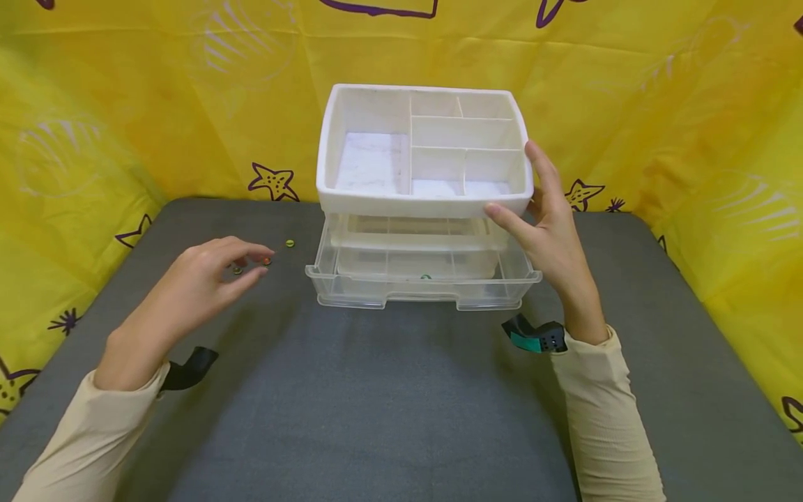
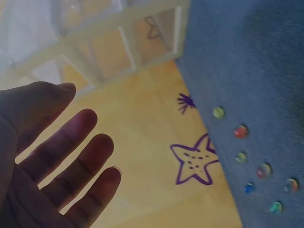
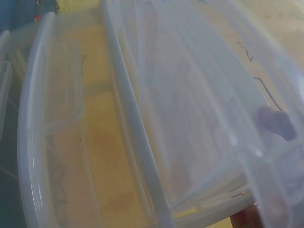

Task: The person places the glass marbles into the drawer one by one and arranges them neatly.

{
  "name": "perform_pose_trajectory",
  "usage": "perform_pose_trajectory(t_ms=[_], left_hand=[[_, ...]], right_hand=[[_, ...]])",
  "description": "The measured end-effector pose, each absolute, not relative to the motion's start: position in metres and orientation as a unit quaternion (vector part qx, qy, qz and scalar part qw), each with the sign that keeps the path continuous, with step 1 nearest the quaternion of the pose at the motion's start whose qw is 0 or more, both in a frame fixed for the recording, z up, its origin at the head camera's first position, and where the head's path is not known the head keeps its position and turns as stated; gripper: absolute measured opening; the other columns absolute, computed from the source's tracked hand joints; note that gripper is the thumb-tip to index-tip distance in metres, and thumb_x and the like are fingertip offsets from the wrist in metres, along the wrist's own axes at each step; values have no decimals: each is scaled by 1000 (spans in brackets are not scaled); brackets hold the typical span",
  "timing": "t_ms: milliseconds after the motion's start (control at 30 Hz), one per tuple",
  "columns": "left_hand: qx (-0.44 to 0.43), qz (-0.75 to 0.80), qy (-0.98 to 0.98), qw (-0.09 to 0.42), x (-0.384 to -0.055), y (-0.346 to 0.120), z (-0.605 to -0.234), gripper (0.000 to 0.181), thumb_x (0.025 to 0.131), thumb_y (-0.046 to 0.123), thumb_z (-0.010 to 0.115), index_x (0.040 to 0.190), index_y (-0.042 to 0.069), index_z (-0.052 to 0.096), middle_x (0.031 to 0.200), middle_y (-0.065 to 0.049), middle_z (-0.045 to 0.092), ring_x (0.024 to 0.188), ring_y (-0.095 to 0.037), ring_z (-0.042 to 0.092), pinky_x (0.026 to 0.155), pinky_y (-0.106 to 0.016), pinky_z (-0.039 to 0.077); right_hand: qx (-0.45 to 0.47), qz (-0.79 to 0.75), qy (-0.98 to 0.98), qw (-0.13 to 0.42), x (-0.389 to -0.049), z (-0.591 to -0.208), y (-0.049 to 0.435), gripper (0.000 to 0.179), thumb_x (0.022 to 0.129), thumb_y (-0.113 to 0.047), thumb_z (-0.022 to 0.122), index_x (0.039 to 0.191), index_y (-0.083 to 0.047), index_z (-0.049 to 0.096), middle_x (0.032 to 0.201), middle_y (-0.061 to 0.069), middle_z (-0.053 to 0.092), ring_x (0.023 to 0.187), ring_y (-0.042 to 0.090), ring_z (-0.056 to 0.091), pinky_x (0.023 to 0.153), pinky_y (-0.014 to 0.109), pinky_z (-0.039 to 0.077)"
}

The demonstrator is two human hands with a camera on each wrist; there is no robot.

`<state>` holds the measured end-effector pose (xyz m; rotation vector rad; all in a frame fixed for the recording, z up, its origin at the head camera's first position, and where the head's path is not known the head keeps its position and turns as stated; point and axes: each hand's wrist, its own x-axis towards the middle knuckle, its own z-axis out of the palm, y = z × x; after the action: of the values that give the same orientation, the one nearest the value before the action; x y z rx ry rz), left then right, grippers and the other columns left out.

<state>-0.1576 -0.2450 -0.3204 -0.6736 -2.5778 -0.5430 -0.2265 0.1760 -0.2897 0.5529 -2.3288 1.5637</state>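
A white plastic drawer organizer with a divided top stands at the back of the table. Below its top, a clear drawer is pulled out toward me, with a small green marble inside. My right hand grips the organizer's right front corner, thumb on the front rim and fingers along the side. Left of the organizer, my left hand hovers by several small glass marbles, fingers loosely bent and thumb apart. In the left wrist view its fingers hold nothing; marbles of mixed colours lie on the cloth.
A grey cloth covers the table. Behind and along both sides hangs a yellow curtain printed with starfish and shells. The drawer juts out in front of the organizer, between my two hands.
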Motion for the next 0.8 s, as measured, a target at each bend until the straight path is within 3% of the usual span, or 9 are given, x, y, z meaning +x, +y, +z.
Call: perform_pose_trajectory(t_ms=[100,333,467,800], left_hand=[[-234,-193,-931,203,-157,-251,-326,27,81,0,77,104,12,74,96,1,74,81,-7,59,75,-16,43],[-223,-193,-936,194,-158,-264,-337,28,79,0,78,105,11,74,100,-5,75,81,-21,64,74,-17,45],[-204,-195,-942,182,-157,-270,-342,25,81,1,77,105,9,74,97,-5,74,80,-21,63,71,-18,46],[-175,-199,-951,157,-157,-289,-356,25,82,1,77,106,7,74,97,-8,74,78,-17,63,70,-13,46]], right_hand=[[192,542,-806,141,-226,-290,176,85,91,-6,69,159,-23,21,162,-1,20,120,28,51,104,44,50],[188,545,-805,140,-226,-290,176,84,91,-7,69,159,-24,22,162,-2,20,121,28,50,105,47,49],[186,546,-805,139,-226,-290,176,85,91,-7,69,159,-24,21,162,-2,20,121,28,50,105,46,49],[189,549,-802,137,-227,-290,176,84,91,-7,69,159,-23,22,161,-2,21,120,27,51,101,38,51]])
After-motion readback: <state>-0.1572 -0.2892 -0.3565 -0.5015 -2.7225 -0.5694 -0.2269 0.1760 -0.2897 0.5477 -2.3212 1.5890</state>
